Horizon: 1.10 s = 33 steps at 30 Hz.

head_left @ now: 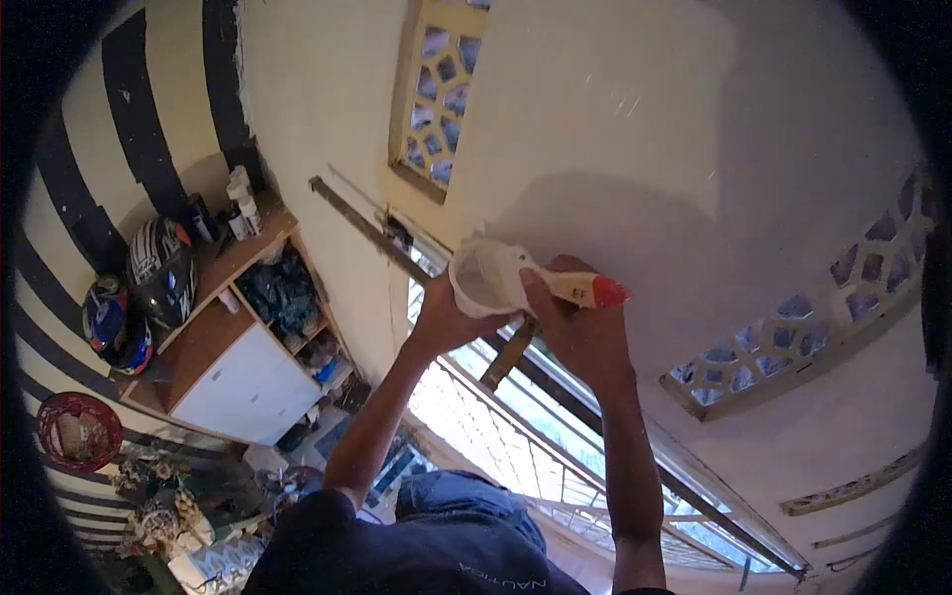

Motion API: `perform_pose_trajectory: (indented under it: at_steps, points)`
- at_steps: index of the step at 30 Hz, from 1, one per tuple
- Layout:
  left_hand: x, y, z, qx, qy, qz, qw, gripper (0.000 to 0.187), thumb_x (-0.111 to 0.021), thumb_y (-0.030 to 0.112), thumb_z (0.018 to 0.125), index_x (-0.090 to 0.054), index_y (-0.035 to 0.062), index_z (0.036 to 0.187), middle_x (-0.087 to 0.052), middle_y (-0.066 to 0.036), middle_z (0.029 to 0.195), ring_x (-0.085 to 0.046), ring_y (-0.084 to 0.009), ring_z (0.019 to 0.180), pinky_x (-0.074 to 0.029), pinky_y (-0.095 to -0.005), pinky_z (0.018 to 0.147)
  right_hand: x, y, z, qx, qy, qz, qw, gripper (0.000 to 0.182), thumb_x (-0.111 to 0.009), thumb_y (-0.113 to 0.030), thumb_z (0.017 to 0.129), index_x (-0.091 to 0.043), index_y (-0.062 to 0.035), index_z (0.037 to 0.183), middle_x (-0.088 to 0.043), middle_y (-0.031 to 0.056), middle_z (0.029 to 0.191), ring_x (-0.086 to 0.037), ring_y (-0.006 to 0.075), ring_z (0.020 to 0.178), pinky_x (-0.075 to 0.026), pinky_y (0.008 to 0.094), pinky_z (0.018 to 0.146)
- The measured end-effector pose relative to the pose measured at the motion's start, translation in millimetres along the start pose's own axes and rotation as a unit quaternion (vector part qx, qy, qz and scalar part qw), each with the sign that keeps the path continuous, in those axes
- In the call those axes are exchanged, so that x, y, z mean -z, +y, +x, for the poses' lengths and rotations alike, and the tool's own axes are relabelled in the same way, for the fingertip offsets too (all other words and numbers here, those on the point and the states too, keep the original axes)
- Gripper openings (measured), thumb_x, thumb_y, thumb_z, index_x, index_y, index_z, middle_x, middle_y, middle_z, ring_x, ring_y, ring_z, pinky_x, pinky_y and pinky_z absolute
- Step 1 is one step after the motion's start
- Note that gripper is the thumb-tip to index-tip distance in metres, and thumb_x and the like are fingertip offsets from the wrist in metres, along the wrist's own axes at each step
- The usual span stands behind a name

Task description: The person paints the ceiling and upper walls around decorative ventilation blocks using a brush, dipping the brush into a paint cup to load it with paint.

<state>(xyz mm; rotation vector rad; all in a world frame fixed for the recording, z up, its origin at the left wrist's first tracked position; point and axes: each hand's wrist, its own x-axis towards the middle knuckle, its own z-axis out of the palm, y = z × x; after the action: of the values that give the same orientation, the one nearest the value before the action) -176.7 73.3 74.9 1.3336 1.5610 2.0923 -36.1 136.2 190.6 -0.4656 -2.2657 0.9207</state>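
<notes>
Nearest the camera: a dark shirt (416, 555) with pale lettering, both bare arms raised overhead toward the wall (615, 109).

Left hand (446, 317) was cupped under a small white container (484, 278), fingers wrapped round its base, holding it just below the wall above the window. The container's mouth tilted toward the camera; contents too pale to make out.

Right hand (575, 322) was closed round a brush handle (585, 290), cream with a red end and small dark lettering. The brush head sat at or inside the container's rim, hidden by white smears; bristles could not be told apart from the container.

Judged step: loading the brush from the container, not yet stroking the wall. The next move would call for lifting the brush clear without dripping, then laying it against the pale wall close by while the left hand keeps the container level.

Just behind the hands: a dark rail (377, 233) running along the window top, and window bars (496, 436) with daylight beyond. Two lattice vents (441, 89) (793, 327) in the wall.

Farther off: a shelf unit (238, 347) with bottles (241, 203) on top, two helmets (159, 268) (114, 327), a red basket (79, 431), black-striped wall (149, 129).
</notes>
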Motion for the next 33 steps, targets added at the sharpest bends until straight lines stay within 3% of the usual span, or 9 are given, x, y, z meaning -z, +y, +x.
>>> perform_pose_trajectory:
  at_steps: [1,3,9,11,18,20,24,26,33]
  points:
    - [0.6,2.3,1.4,-0.001,-0.008,0.016,1.000,0.074,-0.084,0.023,0.057,-0.048,0.0018,0.117,-0.059,-0.011,0.110,-0.058,-0.0209,0.101,-0.048,-0.0330,0.086,3.3,-5.4,3.2,0.011,0.006,-0.004,1.000,0.023,-0.062,-0.024,0.084,-0.059,-0.0030,0.077,-0.056,0.0016,0.059,-0.051,0.0073,0.053,-0.040,0.0235,0.048]
    - [3.2,17.4,0.9,0.034,-0.018,0.035,0.999,0.074,-0.083,0.025,0.058,-0.046,0.0008,0.118,-0.059,-0.012,0.110,-0.058,-0.0211,0.102,-0.048,-0.0330,0.086,11.4,-21.0,9.1,-0.059,-0.061,-0.040,0.996,0.030,-0.062,-0.029,0.083,-0.060,0.0004,0.086,-0.062,0.0094,0.070,-0.061,0.0134,0.065,-0.050,0.0268,0.060]
    - [9.3,12.0,4.7,0.023,-0.079,0.054,0.995,0.069,-0.082,0.027,0.060,-0.050,0.0016,0.116,-0.060,-0.012,0.107,-0.059,-0.0206,0.099,-0.048,-0.0328,0.085,23.4,-30.6,21.0,0.004,-0.075,-0.028,0.997,0.027,-0.062,-0.027,0.083,-0.060,0.0001,0.084,-0.063,0.0079,0.068,-0.061,0.0142,0.060,-0.050,0.0271,0.056]
    - [10.4,14.3,4.0,0.017,-0.073,0.040,0.996,0.069,-0.082,0.029,0.061,-0.050,0.0013,0.116,-0.061,-0.012,0.106,-0.060,-0.0212,0.099,-0.048,-0.0332,0.085,29.9,-47.0,23.6,-0.023,-0.102,-0.066,0.992,0.026,-0.062,-0.026,0.083,-0.060,-0.0002,0.083,-0.062,0.0083,0.068,-0.061,0.0132,0.060,-0.050,0.0267,0.055]
    - [12.3,11.1,3.0,0.017,-0.072,0.034,0.997,0.068,-0.082,0.028,0.060,-0.050,-0.0001,0.113,-0.061,-0.013,0.105,-0.060,-0.0224,0.098,-0.048,-0.0344,0.084,38.0,-58.7,34.6,0.014,-0.102,-0.131,0.986,0.026,-0.064,-0.027,0.082,-0.060,-0.0016,0.081,-0.061,0.0091,0.066,-0.059,0.0142,0.056,-0.048,0.0272,0.053]
    - [13.3,12.3,1.7,0.013,-0.061,0.014,0.998,0.067,-0.082,0.027,0.060,-0.051,-0.0004,0.112,-0.062,-0.013,0.103,-0.060,-0.0218,0.097,-0.048,-0.0337,0.084,37.2,-54.7,39.6,0.083,-0.097,-0.182,0.975,0.027,-0.065,-0.028,0.081,-0.060,-0.0019,0.080,-0.061,0.0084,0.064,-0.057,0.0146,0.054,-0.047,0.0270,0.052]
    - [15.7,9.8,2.4,0.005,-0.071,0.009,0.997,0.063,-0.082,0.024,0.061,-0.052,-0.0006,0.110,-0.063,-0.012,0.100,-0.061,-0.0213,0.095,-0.049,-0.0332,0.082,39.3,-71.2,46.8,0.026,-0.092,-0.149,0.984,0.028,-0.065,-0.028,0.080,-0.059,-0.0012,0.079,-0.061,0.0079,0.064,-0.057,0.0140,0.055,-0.047,0.0271,0.052]
    - [15.4,16.8,0.2,0.002,-0.060,0.005,0.998,0.062,-0.082,0.024,0.061,-0.052,-0.0007,0.109,-0.063,-0.012,0.100,-0.061,-0.0211,0.094,-0.049,-0.0331,0.082,39.4,-73.6,49.6,0.068,-0.050,-0.173,0.981,0.027,-0.065,-0.027,0.080,-0.059,-0.0013,0.079,-0.060,0.0075,0.063,-0.057,0.0124,0.055,-0.046,0.0260,0.052]
    - [26.6,18.5,3.3,0.007,-0.057,0.000,0.998,0.060,-0.082,0.022,0.061,-0.053,-0.0004,0.108,-0.063,-0.012,0.099,-0.062,-0.0206,0.093,-0.050,-0.0324,0.080,34.0,-78.0,49.5,0.033,-0.036,-0.117,0.992,0.024,-0.066,-0.024,0.080,-0.059,-0.0016,0.079,-0.061,0.0073,0.064,-0.057,0.0116,0.056,-0.046,0.0238,0.051]
